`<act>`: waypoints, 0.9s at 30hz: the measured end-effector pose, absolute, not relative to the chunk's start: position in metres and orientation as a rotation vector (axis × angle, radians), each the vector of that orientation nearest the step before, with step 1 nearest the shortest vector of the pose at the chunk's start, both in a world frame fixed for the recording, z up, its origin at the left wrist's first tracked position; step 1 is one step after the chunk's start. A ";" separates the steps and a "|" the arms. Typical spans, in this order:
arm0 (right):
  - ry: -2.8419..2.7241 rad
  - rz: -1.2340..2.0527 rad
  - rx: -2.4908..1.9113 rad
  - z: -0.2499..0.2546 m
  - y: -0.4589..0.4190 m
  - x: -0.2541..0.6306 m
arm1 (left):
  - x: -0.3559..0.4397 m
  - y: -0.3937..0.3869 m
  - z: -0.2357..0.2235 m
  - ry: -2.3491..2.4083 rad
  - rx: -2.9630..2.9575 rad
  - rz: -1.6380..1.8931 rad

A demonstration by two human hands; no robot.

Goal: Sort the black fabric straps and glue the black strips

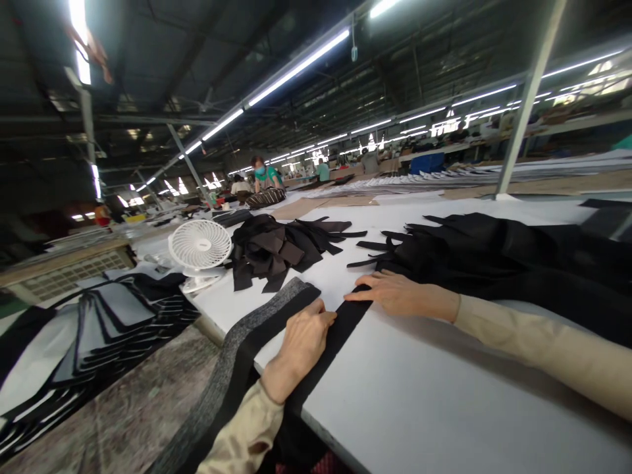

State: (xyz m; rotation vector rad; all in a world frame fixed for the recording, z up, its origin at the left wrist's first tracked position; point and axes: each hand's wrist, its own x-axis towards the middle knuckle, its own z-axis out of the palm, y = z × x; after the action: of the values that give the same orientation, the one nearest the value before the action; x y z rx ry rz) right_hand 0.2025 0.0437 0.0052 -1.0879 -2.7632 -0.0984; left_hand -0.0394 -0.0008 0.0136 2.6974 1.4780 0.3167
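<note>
A long black fabric strip [340, 334] lies slantwise on the white table [444, 388] and hangs over its near edge. My left hand [303, 339] is closed at the strip's left edge, fingers curled and pinched together on the cloth. At the far end of the same strip, my right hand [395, 293] presses down with its fingers stretched out and apart. Left of my left hand runs a second band, speckled grey and black [257, 329], which also drops over the edge. Beyond my hands lies a heap of black fabric pieces [281, 247].
A big pile of black strips [484, 257] spreads behind my right arm. A small white fan [200, 250] stands at the table's left corner. Layered grey and black panels [106, 322] lie lower left. A co-worker [266, 174] in green stands farther back. A slanting metal post [530, 99] rises at right.
</note>
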 end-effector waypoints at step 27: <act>-2.630 0.277 -1.017 -0.002 0.053 0.185 | -0.015 0.033 0.019 1.509 2.273 0.455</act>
State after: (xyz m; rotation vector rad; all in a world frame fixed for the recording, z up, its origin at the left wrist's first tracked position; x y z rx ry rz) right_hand 0.1846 0.0525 -0.0018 -1.0174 -2.6298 0.2768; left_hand -0.0152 0.0328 0.0186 2.2734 1.5087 0.4552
